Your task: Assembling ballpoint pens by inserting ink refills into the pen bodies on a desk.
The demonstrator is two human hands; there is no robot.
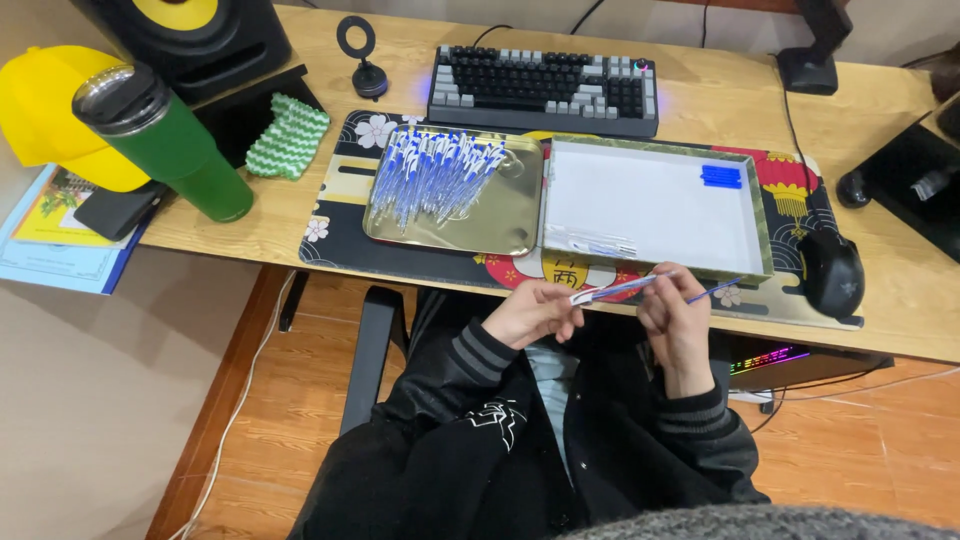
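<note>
My left hand [530, 312] pinches one end of a white and blue pen barrel [612, 290] just below the desk's front edge. My right hand [678, 322] grips the barrel's other end together with a thin blue refill [716, 291] that sticks out to the right. Just beyond both hands lies a shallow green-rimmed box [762, 235] with a white floor, holding a few blue caps [721, 177] in its far right corner and some small clear pieces near its front left. To the box's left, a gold metal tray [520, 205] carries a heap of several white and blue pens [432, 174].
A patterned desk mat [340, 180] lies under tray and box. A keyboard [545, 88] sits behind them, a black mouse [832, 273] to the right. A green bottle [165, 140], yellow cap [45, 110], speaker [190, 35] and green knitted cloth [288, 137] stand left.
</note>
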